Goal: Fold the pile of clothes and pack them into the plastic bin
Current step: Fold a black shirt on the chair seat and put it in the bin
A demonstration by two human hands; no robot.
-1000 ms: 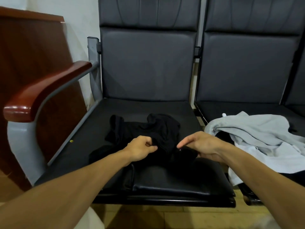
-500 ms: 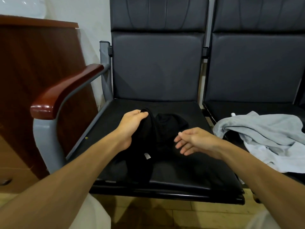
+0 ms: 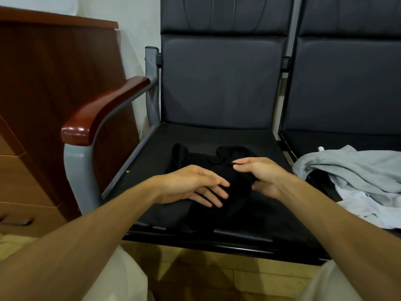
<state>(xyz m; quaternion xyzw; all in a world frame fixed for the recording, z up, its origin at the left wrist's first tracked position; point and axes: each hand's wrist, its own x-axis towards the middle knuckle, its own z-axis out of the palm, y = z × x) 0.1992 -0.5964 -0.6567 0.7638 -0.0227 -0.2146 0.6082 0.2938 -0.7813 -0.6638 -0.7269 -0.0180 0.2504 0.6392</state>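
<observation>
A black garment [image 3: 191,157] lies crumpled on the black seat [image 3: 249,142] of the left chair. My left hand [image 3: 195,187] lies across its near part with the fingers straight and pointing right. My right hand [image 3: 260,177] holds a fold of the same garment between thumb and curled fingers, close to my left fingertips. A grey and white pile of clothes [image 3: 358,170] lies on the neighbouring seat to the right. No plastic bin can be clearly made out.
The chair's red-brown armrest [image 3: 104,114] on a grey frame juts out at the left. Behind it stands a wooden cabinet [image 3: 54,83] with something pale and translucent [image 3: 54,3] on top. Tan floor tiles [image 3: 206,272] show under the seat edge.
My left hand has let go of the part it had lifted and now lies flat on the black garment. My right hand has closed on a fold of it.
</observation>
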